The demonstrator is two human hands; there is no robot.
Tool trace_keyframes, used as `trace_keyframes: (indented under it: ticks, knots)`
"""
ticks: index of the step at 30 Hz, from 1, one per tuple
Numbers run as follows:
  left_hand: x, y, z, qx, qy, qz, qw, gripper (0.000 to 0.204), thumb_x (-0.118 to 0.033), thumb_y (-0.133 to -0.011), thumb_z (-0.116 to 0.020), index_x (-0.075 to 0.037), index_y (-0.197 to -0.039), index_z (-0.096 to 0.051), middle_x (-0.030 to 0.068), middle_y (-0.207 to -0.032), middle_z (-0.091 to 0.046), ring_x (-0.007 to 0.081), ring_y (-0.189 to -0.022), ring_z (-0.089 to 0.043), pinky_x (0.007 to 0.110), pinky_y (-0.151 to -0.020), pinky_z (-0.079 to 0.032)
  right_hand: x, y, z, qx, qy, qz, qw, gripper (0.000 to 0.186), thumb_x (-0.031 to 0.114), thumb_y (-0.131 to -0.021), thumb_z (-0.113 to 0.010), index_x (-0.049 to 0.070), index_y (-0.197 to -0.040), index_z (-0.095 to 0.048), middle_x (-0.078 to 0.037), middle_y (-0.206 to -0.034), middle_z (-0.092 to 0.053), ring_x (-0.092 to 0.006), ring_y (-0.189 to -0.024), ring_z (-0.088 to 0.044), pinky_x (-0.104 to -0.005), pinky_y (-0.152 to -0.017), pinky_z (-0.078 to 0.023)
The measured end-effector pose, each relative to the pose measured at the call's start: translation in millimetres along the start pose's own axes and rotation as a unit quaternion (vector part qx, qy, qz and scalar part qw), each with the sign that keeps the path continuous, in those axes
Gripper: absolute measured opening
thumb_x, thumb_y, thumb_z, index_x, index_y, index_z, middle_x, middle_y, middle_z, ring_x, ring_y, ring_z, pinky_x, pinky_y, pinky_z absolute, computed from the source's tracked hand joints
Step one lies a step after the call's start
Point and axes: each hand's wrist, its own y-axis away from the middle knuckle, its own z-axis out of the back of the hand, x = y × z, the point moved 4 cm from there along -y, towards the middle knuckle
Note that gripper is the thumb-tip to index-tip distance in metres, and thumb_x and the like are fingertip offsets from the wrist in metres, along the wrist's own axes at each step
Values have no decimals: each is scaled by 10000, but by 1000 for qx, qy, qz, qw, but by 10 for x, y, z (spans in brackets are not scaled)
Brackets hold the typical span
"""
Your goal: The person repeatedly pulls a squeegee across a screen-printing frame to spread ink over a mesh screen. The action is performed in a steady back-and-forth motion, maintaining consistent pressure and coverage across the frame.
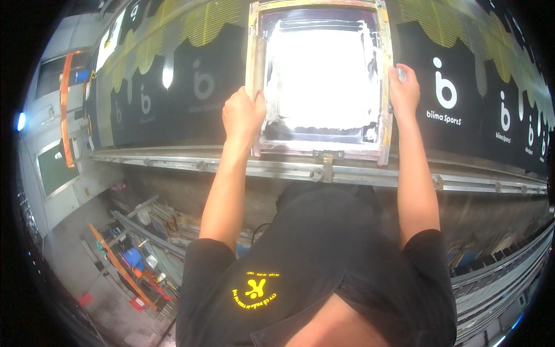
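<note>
A screen-printing frame (383, 115) lies over the long table ahead of me, its mesh coated with bright white ink (324, 75). My left hand (243, 115) is closed around the frame's left rail, thumb toward the mesh. On the opposite rail, my right hand (404, 89) grips with curled fingers, partly hidden at the edge. A dark garment panel (422, 58) just right of the frame bears a crisp white print. To the left, another dark panel (222, 52) carries a fainter, greyish print. Whatever lies beneath the frame is hidden.
A metal rail (231, 166) with clamps runs along the table's near edge, and a bracket (328, 168) meets the frame there. More printed dark panels (503, 110) line the table. Behind me at lower left stands an orange-edged cart (118, 263) with tools and a blue container (133, 257).
</note>
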Motion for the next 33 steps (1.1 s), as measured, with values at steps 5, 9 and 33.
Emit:
trace_keyframes:
  ticks: [5,9,33]
  knots:
    - [-91,-51,-241,16,-81,44,996,372,-309,-981,-712,61,-1004,-747,310,-909,-763,474,-952,-774,520,-865,-606,-16,24,62,7,-2,0,1000,461,449,-943,-781,119,-1263,-739,-125,-1026,-815,-284,-949,-793,-402,-866,-592]
    - [-114,13,-479,20,-105,16,994,371,-302,-969,-722,67,-949,-752,307,-887,-762,475,-923,-777,528,-866,-611,-17,38,24,16,28,-18,999,536,544,-924,-763,142,-1277,-722,-137,-1020,-812,-313,-960,-792,-429,-871,-593]
    - [-1507,-1812,-532,162,-153,-414,883,467,-344,-951,-757,-102,-1351,-736,130,-1032,-806,363,-1031,-763,486,-878,-605,147,64,-70,40,35,-58,997,557,494,-950,-766,104,-1344,-713,-178,-1159,-788,-292,-1076,-756,-404,-978,-554]
